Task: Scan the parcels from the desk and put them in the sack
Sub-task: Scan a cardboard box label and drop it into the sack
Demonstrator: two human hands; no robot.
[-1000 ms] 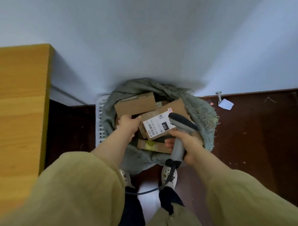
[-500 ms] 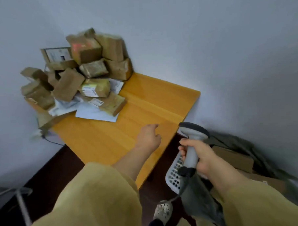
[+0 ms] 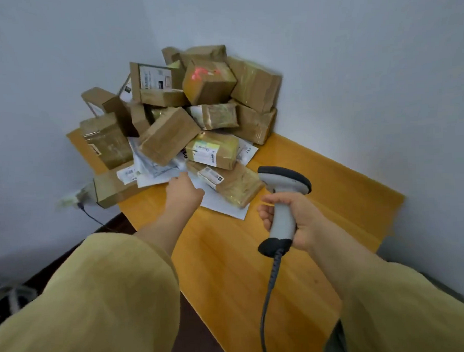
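- The parcels (image 3: pixel 168 134) lay heaped in the far corner of the wooden desk (image 3: pixel 256 268), piled against two pale walls (image 3: pixel 353 64); most were brown cardboard boxes wrapped in clear tape.
- The left hand (image 3: pixel 183 190) was stretched out over the desk to the near edge of the heap, with its back to the camera.
- Its fingertips reached the rim of the white mailers (image 3: pixel 156 168) lying flat under the boxes. The back of the hand hid the fingers, so it could not be told whether they pinched a mailer, merely touched it, or lay straight.
- Just right of that hand sat a flat taped parcel (image 3: pixel 234 183) with a white label, and behind it a yellowish labelled box (image 3: pixel 212 150); neither was touched.
- The right hand (image 3: pixel 294 218) gripped the handle of a grey scanner (image 3: pixel 282 200), fingers wrapped fully round it and thumb on the far side.
- The scanner stood upright above the desk, its dark-topped head pointing towards the heap and well clear of every parcel.
- A red glow fell on the top box (image 3: pixel 208 81), high in the pile.
- A dark cable (image 3: pixel 268 294) hung from the scanner's base down across the desk front.
- Both arms wore loose olive sleeves (image 3: pixel 103 301).
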